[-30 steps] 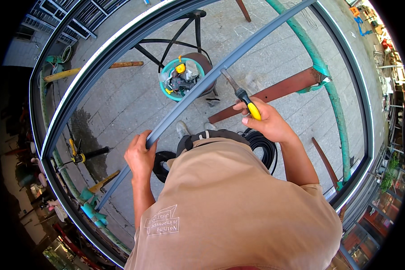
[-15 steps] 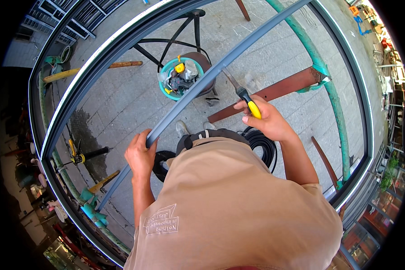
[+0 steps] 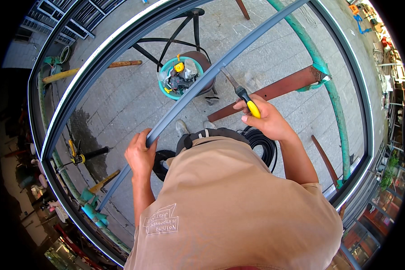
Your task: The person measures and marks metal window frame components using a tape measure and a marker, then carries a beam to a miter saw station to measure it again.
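Note:
My left hand (image 3: 141, 152) is closed around a long grey metal strip (image 3: 182, 104), which runs diagonally across a large dark window-like frame (image 3: 346, 49). In my right hand (image 3: 269, 120) is a chisel-like tool (image 3: 253, 108) with a flat metal blade and a black and yellow handle. Its blade tip meets the near edge of the strip, past the middle. My right fingers wrap the handle, the thumb lying along it.
Beyond the strip, a teal bucket (image 3: 162, 72) holds tools and a yellow tape measure (image 3: 179, 67). Green pipe supports (image 3: 339, 114) and a reddish-brown beam (image 3: 285, 85) lie under the frame. Black coiled hose (image 3: 266, 150) sits by my feet. A yellow-black clamp-like tool (image 3: 78, 158) is at left.

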`<state>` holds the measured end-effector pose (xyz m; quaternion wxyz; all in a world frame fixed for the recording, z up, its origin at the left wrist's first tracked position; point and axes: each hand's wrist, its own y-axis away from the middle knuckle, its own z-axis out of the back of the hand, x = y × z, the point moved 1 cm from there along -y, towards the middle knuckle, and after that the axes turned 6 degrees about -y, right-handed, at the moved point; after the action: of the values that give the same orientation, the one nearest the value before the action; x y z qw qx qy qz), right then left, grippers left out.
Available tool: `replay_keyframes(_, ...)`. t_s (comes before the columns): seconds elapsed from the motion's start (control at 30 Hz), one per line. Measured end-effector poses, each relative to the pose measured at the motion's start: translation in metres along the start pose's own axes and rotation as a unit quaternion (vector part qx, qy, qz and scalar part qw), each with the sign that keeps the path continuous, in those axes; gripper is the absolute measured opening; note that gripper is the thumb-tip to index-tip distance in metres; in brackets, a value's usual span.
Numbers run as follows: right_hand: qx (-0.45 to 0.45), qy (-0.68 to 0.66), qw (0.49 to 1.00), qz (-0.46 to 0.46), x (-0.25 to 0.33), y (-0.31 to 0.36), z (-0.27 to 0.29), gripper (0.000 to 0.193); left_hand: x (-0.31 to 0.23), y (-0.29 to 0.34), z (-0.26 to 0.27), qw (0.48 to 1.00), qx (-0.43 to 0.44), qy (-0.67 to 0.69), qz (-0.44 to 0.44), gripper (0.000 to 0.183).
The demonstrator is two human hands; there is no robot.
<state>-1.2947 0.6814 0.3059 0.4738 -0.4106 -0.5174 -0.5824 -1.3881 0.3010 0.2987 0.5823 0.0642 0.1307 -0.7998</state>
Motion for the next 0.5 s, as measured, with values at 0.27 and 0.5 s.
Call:
replay_keyframes(0.27, -0.005, -0.008, 1.0, 0.001, 0.0005, 0.0005, 0.0001, 0.032, -0.0008, 0.0001, -0.0014, 1.0, 0.002, -0.001, 0.003, 0.03)
replay_keyframes(0.5, -0.009, 0.003, 1.0, -0.016, -0.002, 0.0001, 0.0017, 0.029, -0.0022, 0.0021, -0.0038, 1.0, 0.012, -0.004, 0.006, 0.032)
